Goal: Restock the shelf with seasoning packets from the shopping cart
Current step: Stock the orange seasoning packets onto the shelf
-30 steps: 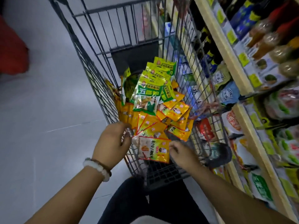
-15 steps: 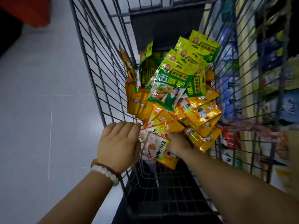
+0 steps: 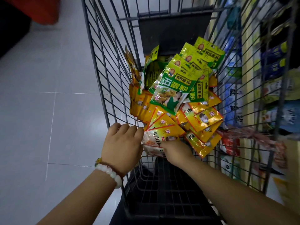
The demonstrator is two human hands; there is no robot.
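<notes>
While both hands reach into the cart [image 3: 103, 82], right hand [image 3: 176, 151] pinches a yellow packet [image 3: 159, 138]; left hand [image 3: 123, 144], fingers curled, touches its edge beneath green packets [image 3: 174, 88].

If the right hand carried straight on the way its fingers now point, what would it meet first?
The right hand already touches the yellow-and-white packet nearest the person. Going further up the cart, it would probably meet the overlapping yellow packets just beyond, though depth is hard to judge.

shop | wire shopping cart [image 3: 103, 88] | stocked shelf [image 3: 248, 88] | tiled floor [image 3: 40, 111]
</notes>
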